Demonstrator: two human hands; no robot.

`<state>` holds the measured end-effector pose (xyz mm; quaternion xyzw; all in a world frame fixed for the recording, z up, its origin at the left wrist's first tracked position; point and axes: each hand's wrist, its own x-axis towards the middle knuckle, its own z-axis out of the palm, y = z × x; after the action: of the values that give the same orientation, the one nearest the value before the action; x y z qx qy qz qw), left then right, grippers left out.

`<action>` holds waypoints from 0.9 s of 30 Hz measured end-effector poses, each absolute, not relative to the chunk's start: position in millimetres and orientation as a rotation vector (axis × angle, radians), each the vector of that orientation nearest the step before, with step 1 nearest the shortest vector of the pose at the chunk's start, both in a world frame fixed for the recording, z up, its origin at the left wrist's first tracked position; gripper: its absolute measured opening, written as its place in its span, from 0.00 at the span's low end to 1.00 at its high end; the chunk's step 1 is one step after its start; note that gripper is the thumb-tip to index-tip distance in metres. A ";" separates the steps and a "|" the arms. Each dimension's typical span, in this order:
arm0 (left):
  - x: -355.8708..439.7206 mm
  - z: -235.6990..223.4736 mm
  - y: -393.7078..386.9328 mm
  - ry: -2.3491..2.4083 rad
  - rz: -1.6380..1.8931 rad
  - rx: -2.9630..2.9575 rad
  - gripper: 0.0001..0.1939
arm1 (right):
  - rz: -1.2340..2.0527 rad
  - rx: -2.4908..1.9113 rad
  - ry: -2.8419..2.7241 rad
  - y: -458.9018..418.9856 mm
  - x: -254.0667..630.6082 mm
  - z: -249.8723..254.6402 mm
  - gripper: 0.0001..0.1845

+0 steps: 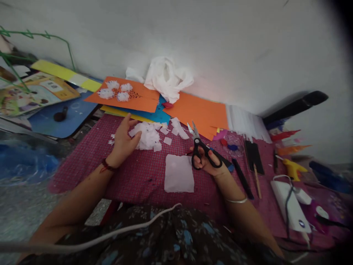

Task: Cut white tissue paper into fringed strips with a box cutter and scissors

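My left hand (125, 141) is open at the left edge of a heap of small white paper pieces (149, 134), its thumb and fingers apart. Black-handled scissors (197, 141) are held in my right hand (208, 163), fingers in the handle loops and the blades slightly parted, pointing away from me. Below and left of the scissors lies a square white paper sheet (179, 175), flat on the checked cloth (132, 176). A few loose cut squares (167, 140) lie between the heap and the scissors.
Behind the heap, an orange sheet (146, 99) carries white paper flowers (122, 96). Crumpled white tissue (167, 79) rests against the wall. To the right are a phone (253, 156), a wooden stick (257, 182), a yellow glue gun (293, 169) and a white power strip (289, 206).
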<state>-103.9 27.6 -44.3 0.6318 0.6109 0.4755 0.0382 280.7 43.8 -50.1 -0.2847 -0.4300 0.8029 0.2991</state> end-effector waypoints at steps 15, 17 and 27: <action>-7.4 -11.3 73.7 1.494 0.541 2.578 0.17 | 2.188 -0.676 -0.890 46.4 281.7 -52.5 0.27; 11.5 -15.2 90.6 1.407 0.489 2.611 0.21 | 2.184 -0.674 -0.890 45.8 280.2 -53.0 0.27; 48.9 -13.9 140.9 1.432 1.116 1.737 0.01 | 2.147 -0.592 -0.988 46.9 278.6 -57.2 0.31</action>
<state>48.9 140.9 -13.9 0.6574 0.5420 0.4225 0.3090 278.6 46.9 -57.2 -0.2279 -0.3806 0.8269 0.3455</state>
